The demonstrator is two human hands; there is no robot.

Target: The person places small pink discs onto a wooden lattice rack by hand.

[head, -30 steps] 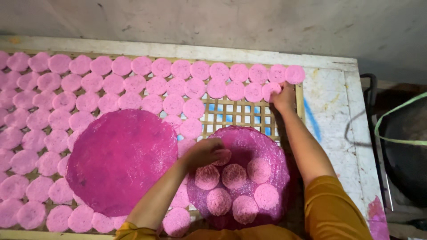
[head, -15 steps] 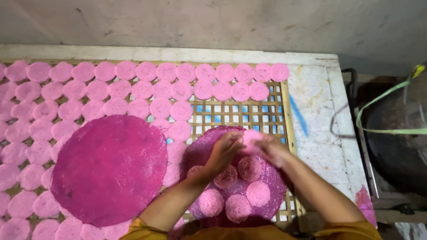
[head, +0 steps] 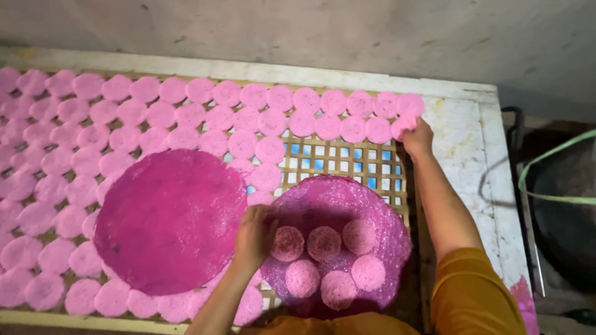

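My right hand (head: 417, 138) reaches to the far right end of the woven bamboo rack (head: 338, 158) and holds a small pink disc (head: 402, 126) down beside the row of pink discs there. My left hand (head: 253, 234) rests at the left edge of a large pink bumpy sheet (head: 347, 201), fingers curled on the small pink disc (head: 287, 243) nearest to it. Several more small discs lie on that sheet. A big smooth magenta round sheet (head: 169, 218) lies to the left of my left hand.
Rows of small pink discs (head: 124, 118) cover most of the rack. A bare patch of lattice shows above the bumpy sheet. The rack sits on a white stained table (head: 472, 149); a dark bin with a green strap (head: 559, 192) stands to the right.
My right hand has gone from the bumpy sheet out to the far right end of the rack with a disc. My left hand stayed at the sheet's left edge.
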